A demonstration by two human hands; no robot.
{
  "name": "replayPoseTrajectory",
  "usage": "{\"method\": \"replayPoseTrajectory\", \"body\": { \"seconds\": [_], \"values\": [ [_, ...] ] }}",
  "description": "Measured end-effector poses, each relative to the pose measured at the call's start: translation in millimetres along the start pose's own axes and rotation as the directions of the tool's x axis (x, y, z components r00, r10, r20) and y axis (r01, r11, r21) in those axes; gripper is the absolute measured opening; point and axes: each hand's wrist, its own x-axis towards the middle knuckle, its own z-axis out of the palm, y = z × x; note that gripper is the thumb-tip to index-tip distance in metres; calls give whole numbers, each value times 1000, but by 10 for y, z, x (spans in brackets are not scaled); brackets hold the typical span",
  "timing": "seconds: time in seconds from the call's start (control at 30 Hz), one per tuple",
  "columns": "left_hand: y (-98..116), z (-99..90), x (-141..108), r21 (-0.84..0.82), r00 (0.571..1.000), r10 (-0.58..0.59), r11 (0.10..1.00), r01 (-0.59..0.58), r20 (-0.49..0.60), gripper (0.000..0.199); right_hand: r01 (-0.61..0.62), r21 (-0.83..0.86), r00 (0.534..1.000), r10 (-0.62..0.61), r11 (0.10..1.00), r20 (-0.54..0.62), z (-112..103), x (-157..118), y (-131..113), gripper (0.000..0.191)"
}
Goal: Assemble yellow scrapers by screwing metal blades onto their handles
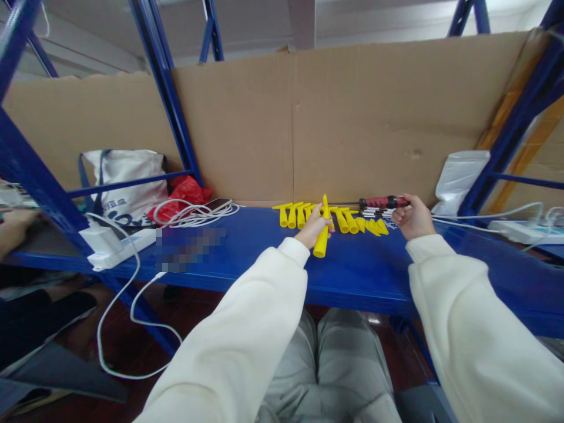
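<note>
My left hand (312, 228) is closed around a yellow tapered plastic tube (321, 244), held tilted with its wide round end toward me and a narrow end pointing up. My right hand (415, 217) grips the end of a screwdriver with a red and black handle (382, 202). Its thin shaft runs left, level, toward the yellow tube; whether the tip touches it I cannot tell. Behind my left hand, several similar yellow tubes (291, 216) lie in a row on the blue shelf (259, 241). Small yellow pointed pieces (372, 227) lie to their right.
White-and-black sticks (374, 213) lie under the screwdriver. A cardboard panel (352, 117) closes the back. To the left are a cloth bag (127, 176), a red plastic bag (187, 191), coiled white cable (194, 215) and a power strip (127, 247). Another person's hand (17, 229) shows far left.
</note>
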Motion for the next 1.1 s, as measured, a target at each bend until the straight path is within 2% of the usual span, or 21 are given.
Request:
{"method": "replayPoseTrajectory", "body": {
  "seconds": [0.13,0.37,0.53,0.67,0.77,0.97,1.1],
  "values": [
    [-1,-6,4,-16,1000,-1,1000,1,-13,91,32,12,999,-32,999,28,12,-14,-6,31],
    [-8,-12,11,-54,1000,2,999,-3,-17,93,18,-2,997,-18,1000,69,37,-51,-24,30],
    [-9,-18,19,-74,1000,-9,997,8,-23,91,58,-29,995,-56,998,79,37,-46,0,39],
    [-4,-13,12,-65,1000,-4,998,3,-21,91,-10,-21,999,11,1000,30,27,-17,7,43],
    [-3,-9,5,-57,1000,1,998,-1,-10,92,-39,-29,998,40,999,41,16,-17,11,44],
    [1,0,3,-40,1000,-12,999,11,-23,90,32,-4,992,-31,999,125,-7,-18,12,42],
    [5,7,1,-19,999,-15,1000,14,-32,89,49,28,989,-52,998,137,-7,-14,2,35]
  ]
}}
